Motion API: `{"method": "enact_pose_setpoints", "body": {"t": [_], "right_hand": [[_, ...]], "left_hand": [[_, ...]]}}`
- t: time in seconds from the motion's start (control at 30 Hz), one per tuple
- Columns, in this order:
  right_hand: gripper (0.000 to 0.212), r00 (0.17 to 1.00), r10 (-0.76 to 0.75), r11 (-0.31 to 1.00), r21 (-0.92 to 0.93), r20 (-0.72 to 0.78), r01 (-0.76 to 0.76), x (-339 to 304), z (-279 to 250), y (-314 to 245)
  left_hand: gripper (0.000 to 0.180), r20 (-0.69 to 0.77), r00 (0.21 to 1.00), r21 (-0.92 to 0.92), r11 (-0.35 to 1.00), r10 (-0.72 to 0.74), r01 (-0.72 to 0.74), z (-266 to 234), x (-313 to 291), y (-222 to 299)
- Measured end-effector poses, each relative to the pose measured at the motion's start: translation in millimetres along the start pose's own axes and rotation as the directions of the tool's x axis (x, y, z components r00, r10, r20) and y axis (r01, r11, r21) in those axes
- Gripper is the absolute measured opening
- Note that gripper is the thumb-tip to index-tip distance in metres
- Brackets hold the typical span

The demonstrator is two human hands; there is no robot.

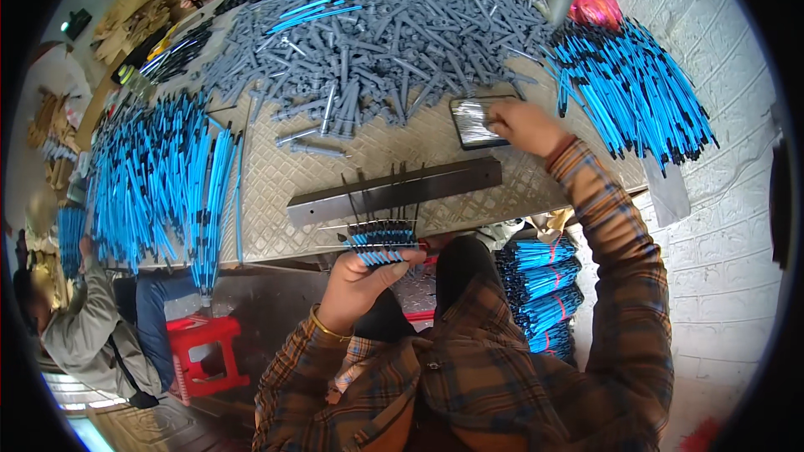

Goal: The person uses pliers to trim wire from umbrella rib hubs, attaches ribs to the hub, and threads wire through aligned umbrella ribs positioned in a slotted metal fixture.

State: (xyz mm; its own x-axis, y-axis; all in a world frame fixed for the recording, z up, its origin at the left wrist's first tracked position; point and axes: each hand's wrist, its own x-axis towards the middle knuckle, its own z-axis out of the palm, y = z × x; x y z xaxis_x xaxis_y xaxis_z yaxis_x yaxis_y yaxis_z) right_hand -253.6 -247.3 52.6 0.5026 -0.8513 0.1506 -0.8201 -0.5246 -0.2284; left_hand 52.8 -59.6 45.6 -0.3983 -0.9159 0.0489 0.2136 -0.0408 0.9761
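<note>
In my left hand (358, 286), at the table's near edge, is a row of thin blue rods with black ends (381, 238). The fingers close around them, with the thumb on top. Long thin rods stick out past the row, some over a dark metal bar (444, 188) lying across the table. My right hand (529, 127) reaches over the right side of a small black tray (471, 147) of thin silver pins (474, 120). Its fingertips are pinched together at the pins; what lies between them is hidden.
Grey plastic parts (394, 42) form a wide heap beyond the tray. Blue rods pile up at left (151, 184) and right (632, 88); tied bundles (544, 293) stack below the table's right side. A co-worker (92, 326) sits at left by a red stool (205, 351).
</note>
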Motion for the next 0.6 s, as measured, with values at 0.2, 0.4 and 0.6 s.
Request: {"method": "enact_pose_setpoints", "body": {"t": [0.2, 0.4, 0.6], "right_hand": [[0.011, 0.998, -0.040, 0.996, -0.077, -0.039, 0.037, 1.6, 6.4, 5.7], [0.013, 0.997, -0.037, 0.995, -0.093, -0.068, 0.031, -1.0, 5.9, 0.6], [0.010, 0.988, 0.015, 0.996, -0.080, -0.153, -0.028, -6.9, -5.1, -5.4]], "left_hand": [[0.019, -0.016, 0.996, -0.058, 0.995, -0.088, 0.087, -0.4, 3.3, -1.8], [0.019, -0.028, 0.996, -0.116, 0.990, -0.087, 0.083, -1.2, 2.7, -4.0], [0.019, -0.078, 0.995, -0.109, 0.992, -0.068, 0.059, 3.1, 2.7, -4.0]]}}
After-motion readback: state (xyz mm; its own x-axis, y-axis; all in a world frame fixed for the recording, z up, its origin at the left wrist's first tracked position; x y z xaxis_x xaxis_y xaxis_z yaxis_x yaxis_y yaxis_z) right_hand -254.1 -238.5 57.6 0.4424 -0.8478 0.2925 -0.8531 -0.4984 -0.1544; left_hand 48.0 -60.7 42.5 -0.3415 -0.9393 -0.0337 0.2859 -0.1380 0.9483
